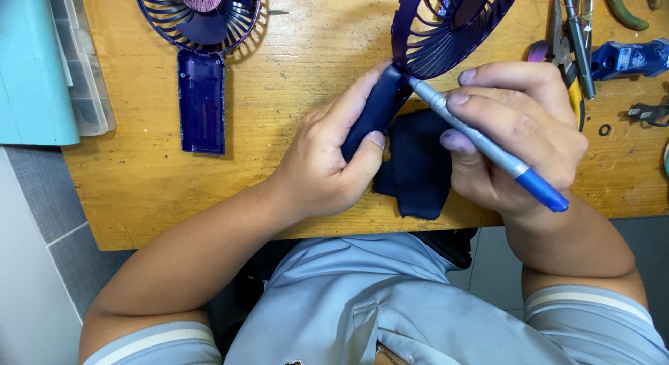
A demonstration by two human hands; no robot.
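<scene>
My left hand (326,159) grips the dark blue handle (376,108) of a small purple hand-held fan (446,23), whose round grille head points away from me. My right hand (519,131) holds a slim silver screwdriver (481,143) with a blue end, its tip touching the joint between the handle and the grille. Under both hands lies a dark blue cloth (418,166) on the wooden table (139,191).
A second, opened purple fan half (202,51) lies flat at the table's far left. A pale blue box and clear plastic tray (66,65) sit at the left edge. Pliers, tweezers (575,41) and a blue tool (634,58) lie at the far right.
</scene>
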